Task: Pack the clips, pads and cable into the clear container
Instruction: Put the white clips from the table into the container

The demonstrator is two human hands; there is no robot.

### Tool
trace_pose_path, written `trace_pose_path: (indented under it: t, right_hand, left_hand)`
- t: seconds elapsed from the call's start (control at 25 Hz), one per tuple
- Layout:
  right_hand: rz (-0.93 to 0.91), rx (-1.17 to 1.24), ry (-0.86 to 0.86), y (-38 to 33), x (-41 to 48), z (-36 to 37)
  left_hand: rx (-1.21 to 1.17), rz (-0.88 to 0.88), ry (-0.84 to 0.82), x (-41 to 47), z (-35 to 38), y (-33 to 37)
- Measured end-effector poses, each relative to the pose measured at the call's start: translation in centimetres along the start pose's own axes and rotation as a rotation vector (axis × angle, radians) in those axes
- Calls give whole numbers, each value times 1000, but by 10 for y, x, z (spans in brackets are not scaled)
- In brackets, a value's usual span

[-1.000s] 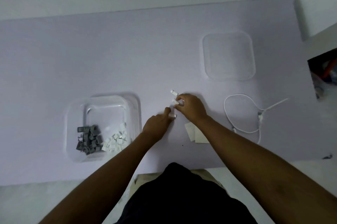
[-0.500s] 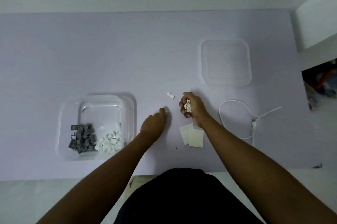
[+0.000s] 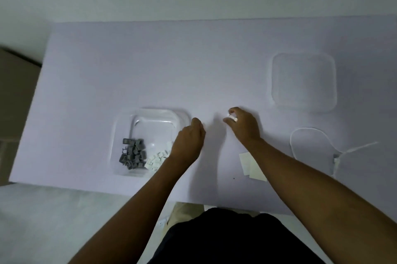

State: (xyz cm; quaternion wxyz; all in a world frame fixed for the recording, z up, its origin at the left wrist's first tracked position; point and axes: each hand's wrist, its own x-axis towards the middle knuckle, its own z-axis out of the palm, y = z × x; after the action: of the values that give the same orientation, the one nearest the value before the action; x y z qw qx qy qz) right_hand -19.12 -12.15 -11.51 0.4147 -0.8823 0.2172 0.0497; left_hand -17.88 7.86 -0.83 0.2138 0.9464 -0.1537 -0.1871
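Clear plastic, item one: the clear container (image 3: 150, 111), near left on the lilac worktop (image 3: 150, 66), uncovered. Contents are grey clips (image 3: 133, 153) heaped at its near-left side, with white clips (image 3: 155, 159) just beside them on the right.

Item two: the lid (image 3: 304, 82), lying flat at far right, well apart from the container.

Item three: your right hand (image 3: 245, 127), mid-worktop. The fingers are curled and pinch a few loose white clips (image 3: 232, 116) at the fingertips.

Item four: your left hand (image 3: 189, 143), just right of the container's right wall. It is knuckles up with the fingers folded under. Whether it holds anything cannot be told.

Item five: the pads (image 3: 251, 167), pale overlapping squares at near centre-right, partly hidden by your right forearm. Not yet packed.

Item six: the cable (image 3: 336, 156), white and loosely looped, near right. Not yet packed.

Handling note: the step in hand appears to be carrying that pinch of clips left to the container.
- Keep the fingertips closed through the whole crossing, because the pieces are small and light and would likely scatter on the smooth surface.
- Your left hand lies on the direct path, so pass above it or draw it aside first.
- Bring the fingertips below the rim before you let go.
- Release over the white heap rather than from height, so nothing bounces out.
- Leave the far half of the container free for the pads laid flat and the cable coiled.
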Motion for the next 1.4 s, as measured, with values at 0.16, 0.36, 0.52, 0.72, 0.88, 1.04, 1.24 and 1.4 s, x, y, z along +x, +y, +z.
trace_pose_path:
  t: [0.16,0.36,0.52,0.72,0.88,1.04,1.24,1.4]
  right_hand:
    - [58,2,60,0,-2,10]
    - [250,295,92,-30,3,16]
    - [445,697,100,-81,-5,15]
    - [471,1134,37,-158,-29,31]
    - [422,1227,-110,-199,-46,43]
    - [468,1199,-258,-233,-58,73]
    - [628,1005,-351,-242,-53,137]
    - [700,789,-315,-244,-34,172]
  left_hand:
    - [27,-208,136,-11,-46,-58]
    - [273,-383,-115,2,-72,-150]
    - [401,-290,-233,24,-78,-187]
    - [433,-112,-317,40,-77,-199]
    - [299,-87,-370,47,-81,-206]
    - [286,64,-294,49,-105,-205]
    - [12,0,174,45,-142,-231]
    - [-378,-312,-127,37,-133,-261]
